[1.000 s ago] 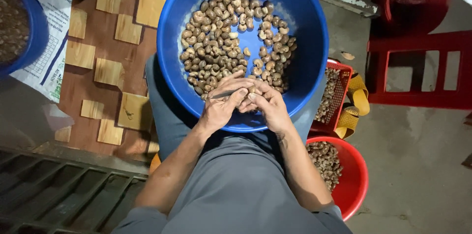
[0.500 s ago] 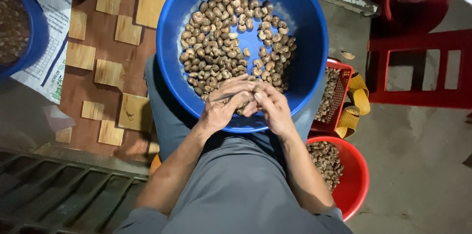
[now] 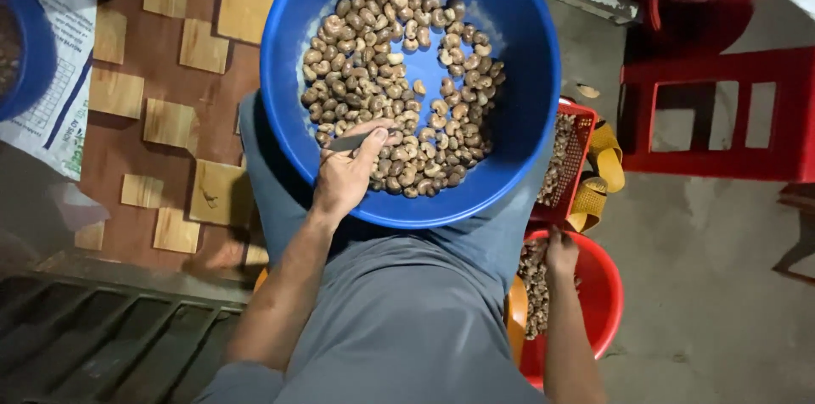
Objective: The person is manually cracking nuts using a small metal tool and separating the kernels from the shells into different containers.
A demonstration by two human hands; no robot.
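Resting on the lap: large blue basin (image 3: 509, 56), part-filled with brown cashew nuts (image 3: 373, 64), bare blue floor showing mid-pile. Beside the right leg, red bucket (image 3: 598, 306) holding shelled pieces; above it a red mesh basket (image 3: 573, 149) with more nuts, a yellow strap just beside it. Left hand (image 3: 344, 179) sits on the basin's near rim, fingers curled shut around a small metal blade (image 3: 350, 143) lying over the nuts. Change from half a second ago: both hands were together at the rim; the right hand (image 3: 560, 253) has since left the basin and now hangs over the red bucket. Right fingers: cannot tell, seen only from behind.
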